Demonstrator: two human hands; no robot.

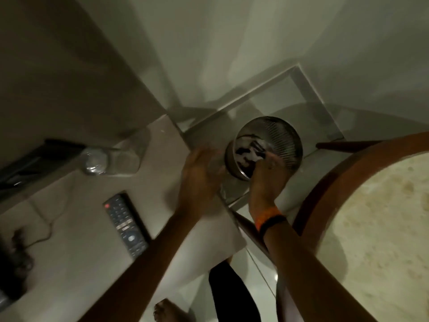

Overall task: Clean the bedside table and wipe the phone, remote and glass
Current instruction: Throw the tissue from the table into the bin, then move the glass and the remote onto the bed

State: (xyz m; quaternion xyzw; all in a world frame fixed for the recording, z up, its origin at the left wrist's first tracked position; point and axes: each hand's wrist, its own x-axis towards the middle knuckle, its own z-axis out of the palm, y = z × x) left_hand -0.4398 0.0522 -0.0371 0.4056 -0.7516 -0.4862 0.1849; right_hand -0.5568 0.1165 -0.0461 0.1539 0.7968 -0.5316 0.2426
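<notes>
The beige bedside table (76,263) fills the lower left. A black remote (126,225) lies on it, buttons up. A clear glass (109,160) stands near the table's back edge. My left hand (199,175) is blurred at the table's right corner, fingers curled toward a metal mesh waste bin (278,138); a faint clear shape sits by its fingers. My right hand (267,180), with an orange and black band on the wrist, has its fingertips at the bin's near rim. The bin tilts toward the table and holds dark and white scraps.
A round cream-topped table with a brown wooden rim (325,182) crowds the right side. A black flat object (34,156) lies at the far left. A dark shape with a thin cord (16,259) sits at the table's left edge. My bare foot (169,310) is on the floor.
</notes>
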